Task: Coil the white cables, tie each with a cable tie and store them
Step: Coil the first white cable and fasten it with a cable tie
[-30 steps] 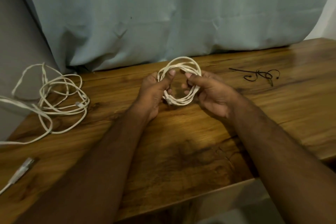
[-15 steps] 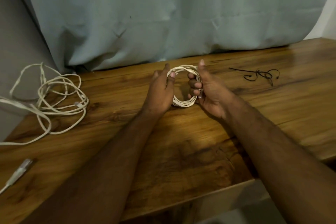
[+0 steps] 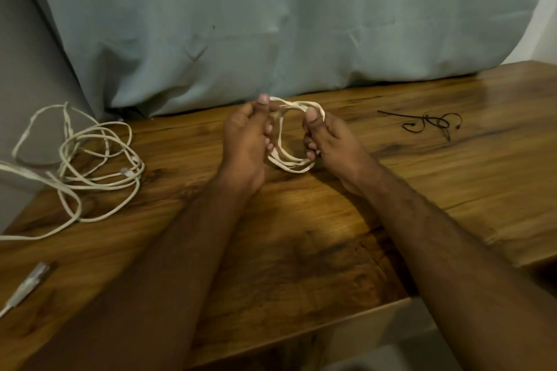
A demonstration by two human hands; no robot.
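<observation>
A small white coiled cable [image 3: 289,161] stands upright just above the wooden table [image 3: 301,250], held from both sides. My left hand [image 3: 245,141] grips its left side, thumb up on the top strands. My right hand [image 3: 328,141] grips its right side with the thumb over the top and the fingers curled inside the loop. A second white cable [image 3: 90,166] lies loose and tangled at the table's left end, and one plug [image 3: 33,275] rests near the front left edge. Black cable ties [image 3: 428,125] lie on the table to the right.
A pale blue-grey curtain [image 3: 271,24] hangs behind the table's back edge. Part of the loose cable trails off the left edge of the table. The table's front edge runs close below my forearms.
Both hands have turned the coil and shifted their grip; the loop has been lowered closer to the table and drawn slightly wider between the thumbs.
</observation>
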